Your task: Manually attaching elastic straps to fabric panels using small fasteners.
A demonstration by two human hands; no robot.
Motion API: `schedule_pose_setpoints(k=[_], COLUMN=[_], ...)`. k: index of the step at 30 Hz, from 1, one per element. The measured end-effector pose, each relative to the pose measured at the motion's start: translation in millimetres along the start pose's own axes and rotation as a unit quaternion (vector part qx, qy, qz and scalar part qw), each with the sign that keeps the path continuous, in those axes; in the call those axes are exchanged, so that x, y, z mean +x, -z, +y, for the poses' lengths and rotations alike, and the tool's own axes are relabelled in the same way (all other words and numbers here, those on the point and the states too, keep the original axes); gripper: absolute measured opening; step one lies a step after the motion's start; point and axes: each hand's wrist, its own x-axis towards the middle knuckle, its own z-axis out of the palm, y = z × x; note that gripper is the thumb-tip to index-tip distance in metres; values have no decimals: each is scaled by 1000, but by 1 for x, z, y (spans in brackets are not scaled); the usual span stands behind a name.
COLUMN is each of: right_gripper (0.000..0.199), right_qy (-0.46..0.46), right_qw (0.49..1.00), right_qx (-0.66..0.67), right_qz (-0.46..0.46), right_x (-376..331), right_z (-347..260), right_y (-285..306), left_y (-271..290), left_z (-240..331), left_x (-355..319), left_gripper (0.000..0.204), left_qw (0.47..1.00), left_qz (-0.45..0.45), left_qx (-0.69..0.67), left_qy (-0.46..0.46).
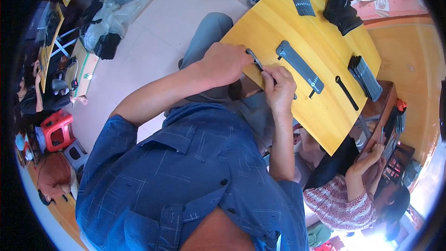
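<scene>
Over the near edge of the yellow worktop (260, 25), the left hand (225, 63) and right hand (280, 86) are held close together, grips pinched; just beside a long grey piece (299, 66), a slim dark strip (253, 59) is grasped between their fingertips.

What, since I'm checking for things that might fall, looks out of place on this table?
The stack of dark grey pieces appears to jut past the right edge of the yellow table, which looks precarious, though the camera angle may exaggerate it. No spill or damage is evident.
</scene>
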Motion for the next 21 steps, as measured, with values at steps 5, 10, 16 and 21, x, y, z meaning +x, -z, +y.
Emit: schedule_pose_setpoints(k=[5, 10, 16, 21], right_gripper=[9, 10, 11, 11], right_qy=[11, -16, -30, -39], right_qw=[1000, 1000, 999, 998], right_qx=[-7, -13, -40, -39], right_qz=[-7, -16, 8, -9], right_x=[3, 9, 17, 19], right_z=[1, 0, -8, -4], right_y=[2, -1, -17, -15], left_y=[16, 18, 21, 13], left_z=[6, 9, 10, -1], left_x=[10, 16, 21, 28], left_gripper=[38, 36, 24, 21], left_qw=[999, 994, 993, 991], left_qz=[-43, -98, -104, -105], left_qx=[5, 31, 9, 49], left_qy=[32, 28, 51, 68])
